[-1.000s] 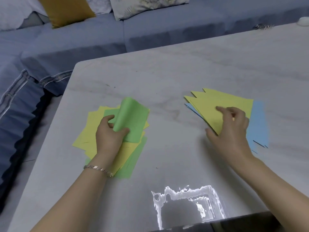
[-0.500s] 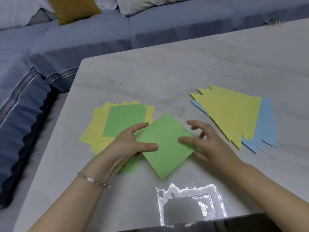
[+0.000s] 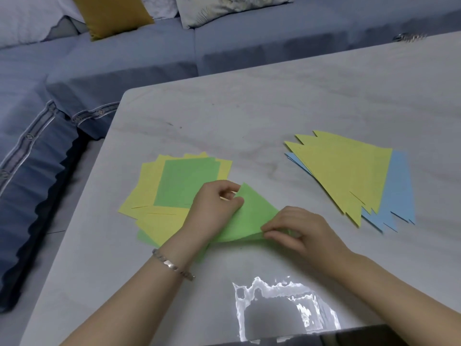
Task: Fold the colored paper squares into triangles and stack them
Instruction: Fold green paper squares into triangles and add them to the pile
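A green paper square (image 3: 252, 216) lies in front of me, folded over on itself into a rough triangle. My left hand (image 3: 214, 208) pinches its upper corner. My right hand (image 3: 299, 228) pinches its right corner where two layers meet. To the left lies a loose pile of flat yellow and green squares (image 3: 179, 186), partly under my left wrist. At the right sits a stack of folded triangles (image 3: 349, 176), yellow ones on top of blue ones.
The papers rest on a pale marble-look table (image 3: 274, 108); its left edge and rounded corner are near the square pile. A blue sofa (image 3: 99, 71) with cushions runs behind and to the left. A bright reflection (image 3: 274, 303) shines on the table's near edge.
The green square, flat between both hands half a second ago, is now folded over with its corners brought together. A second ago my left hand was lifting it off the pile.
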Demonstrator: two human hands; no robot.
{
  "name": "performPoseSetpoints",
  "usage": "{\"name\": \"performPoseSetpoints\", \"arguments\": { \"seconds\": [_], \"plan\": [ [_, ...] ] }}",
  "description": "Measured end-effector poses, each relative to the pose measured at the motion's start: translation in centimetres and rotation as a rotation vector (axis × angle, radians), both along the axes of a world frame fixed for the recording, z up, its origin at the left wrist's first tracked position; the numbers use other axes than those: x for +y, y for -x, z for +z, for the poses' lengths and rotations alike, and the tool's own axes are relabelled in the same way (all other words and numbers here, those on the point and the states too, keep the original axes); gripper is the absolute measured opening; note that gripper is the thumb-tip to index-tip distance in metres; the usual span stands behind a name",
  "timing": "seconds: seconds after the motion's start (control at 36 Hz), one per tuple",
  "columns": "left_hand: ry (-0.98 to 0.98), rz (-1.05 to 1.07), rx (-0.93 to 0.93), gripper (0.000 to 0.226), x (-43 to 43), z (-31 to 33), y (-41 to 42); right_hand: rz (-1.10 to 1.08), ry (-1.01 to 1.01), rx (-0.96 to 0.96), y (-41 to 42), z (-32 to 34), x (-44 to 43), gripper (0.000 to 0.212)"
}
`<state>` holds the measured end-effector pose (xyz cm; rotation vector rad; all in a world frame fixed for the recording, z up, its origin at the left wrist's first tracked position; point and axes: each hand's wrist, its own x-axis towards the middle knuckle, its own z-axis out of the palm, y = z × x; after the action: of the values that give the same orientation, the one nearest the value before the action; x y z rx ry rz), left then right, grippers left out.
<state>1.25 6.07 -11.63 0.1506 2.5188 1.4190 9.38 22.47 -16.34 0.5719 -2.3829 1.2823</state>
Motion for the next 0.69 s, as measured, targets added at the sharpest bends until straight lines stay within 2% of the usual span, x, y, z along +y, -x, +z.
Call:
{"name": "performPoseSetpoints", "arguments": {
  "seconds": [0.06, 0.14, 0.28, 0.36, 0.44, 0.5, 0.61, 0.69],
  "plan": [
    [0.053, -0.071, 0.030, 0.030, 0.3, 0.2, -0.3, -0.042, 0.126, -0.061, 0.1, 0.6, -0.3, 0.025],
    [0.085, -0.136, 0.006, 0.023, 0.8, 0.5, -0.7, -0.100, 0.228, -0.128, 0.2, 1.3, -0.5, 0.022],
    [0.047, -0.158, -0.110, 0.022, 1.0, 0.5, -0.9, 0.025, 0.178, -0.052, 0.0, 2.3, -0.8, 0.012],
    [0.089, -0.104, -0.061, 0.018, 0.7, 0.3, -0.4, 0.072, 0.149, -0.026, -0.1, 2.2, -0.7, 0.017],
    [0.076, 0.017, 0.046, 0.019, 0.2, 0.0, 0.2, 0.091, 0.161, -0.062, -0.2, 1.6, -0.3, 0.020],
    [-0.001, 0.045, 0.019, 0.019, 0.0, 0.1, 0.3, 0.086, 0.165, -0.102, -0.3, 1.3, -0.1, 0.022],
    [-0.062, -0.004, -0.052, 0.020, 0.2, 0.4, -0.4, 0.055, 0.136, -0.204, -0.4, 1.1, 0.2, 0.027],
    [-0.108, -0.114, -0.143, 0.006, 0.5, 0.9, -1.4, -0.009, 0.150, -0.266, -0.4, 1.4, 0.3, 0.029]
  ]
}}
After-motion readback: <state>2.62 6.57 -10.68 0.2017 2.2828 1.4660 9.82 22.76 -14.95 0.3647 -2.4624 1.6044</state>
